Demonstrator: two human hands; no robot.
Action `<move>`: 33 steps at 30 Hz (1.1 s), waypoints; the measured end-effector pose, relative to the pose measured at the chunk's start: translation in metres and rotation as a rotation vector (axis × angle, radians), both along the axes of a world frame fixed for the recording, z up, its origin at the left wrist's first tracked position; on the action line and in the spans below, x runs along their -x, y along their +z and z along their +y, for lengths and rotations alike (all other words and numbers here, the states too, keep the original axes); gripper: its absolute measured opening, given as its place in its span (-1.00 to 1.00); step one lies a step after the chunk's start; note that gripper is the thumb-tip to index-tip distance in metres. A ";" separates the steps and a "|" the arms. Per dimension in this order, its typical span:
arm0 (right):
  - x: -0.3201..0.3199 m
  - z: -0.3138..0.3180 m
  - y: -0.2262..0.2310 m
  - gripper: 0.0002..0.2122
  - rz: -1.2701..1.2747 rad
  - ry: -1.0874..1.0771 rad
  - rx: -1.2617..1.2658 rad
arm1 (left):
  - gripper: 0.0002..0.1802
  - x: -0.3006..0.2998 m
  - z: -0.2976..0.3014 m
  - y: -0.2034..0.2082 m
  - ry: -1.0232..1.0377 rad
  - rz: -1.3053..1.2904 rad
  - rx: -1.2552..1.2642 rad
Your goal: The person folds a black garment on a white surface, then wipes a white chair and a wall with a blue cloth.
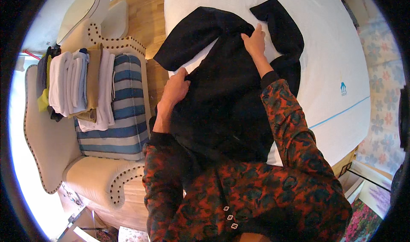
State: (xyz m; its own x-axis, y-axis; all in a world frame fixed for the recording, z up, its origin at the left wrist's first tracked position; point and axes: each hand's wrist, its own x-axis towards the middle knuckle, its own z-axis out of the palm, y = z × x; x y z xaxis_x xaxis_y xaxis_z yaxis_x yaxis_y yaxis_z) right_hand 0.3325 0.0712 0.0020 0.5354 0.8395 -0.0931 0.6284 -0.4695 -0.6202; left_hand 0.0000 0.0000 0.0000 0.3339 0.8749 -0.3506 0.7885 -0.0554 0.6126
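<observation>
A black long-sleeved top point(222, 96) lies spread over the white bed point(329, 75), its lower end reaching toward my body. One sleeve point(192, 34) bends out to the far left. The other sleeve point(290, 32) curves along the right side, its end pointing to the far edge. My left hand point(175, 88) is closed on the top's left edge, just below the left sleeve. Farther up, my right hand point(255, 42) pinches the cloth near the upper edge, between the two sleeves. The fingertips of both hands are partly hidden by fabric.
To the left stands a beige studded armchair point(85, 173) with a striped blue-grey cushion point(128, 109). A row of folded clothes point(77, 84) leans on it. Wooden floor point(147, 13) shows between chair and bed. A flowered curtain or wall point(380, 88) borders the right.
</observation>
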 end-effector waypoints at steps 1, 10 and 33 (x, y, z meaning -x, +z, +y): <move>0.001 0.000 0.001 -0.14 0.002 -0.035 0.010 | -0.40 0.002 -0.004 -0.005 0.040 -0.122 0.008; -0.027 0.034 0.001 -0.66 -0.011 0.097 -0.109 | -0.55 -0.023 -0.006 0.037 0.177 -0.469 -0.182; -0.003 -0.248 0.051 -0.17 -0.337 0.939 0.107 | -0.03 -0.055 -0.059 0.004 -0.414 0.145 -0.433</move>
State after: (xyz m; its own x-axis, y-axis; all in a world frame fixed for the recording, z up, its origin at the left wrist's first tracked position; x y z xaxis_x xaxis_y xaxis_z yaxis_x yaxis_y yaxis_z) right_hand 0.3357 -0.1769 0.0526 -0.3272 0.9315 -0.1587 0.9082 0.2636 -0.3252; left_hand 0.0548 -0.0592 0.0044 0.6518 0.7560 -0.0601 0.7221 -0.5944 0.3538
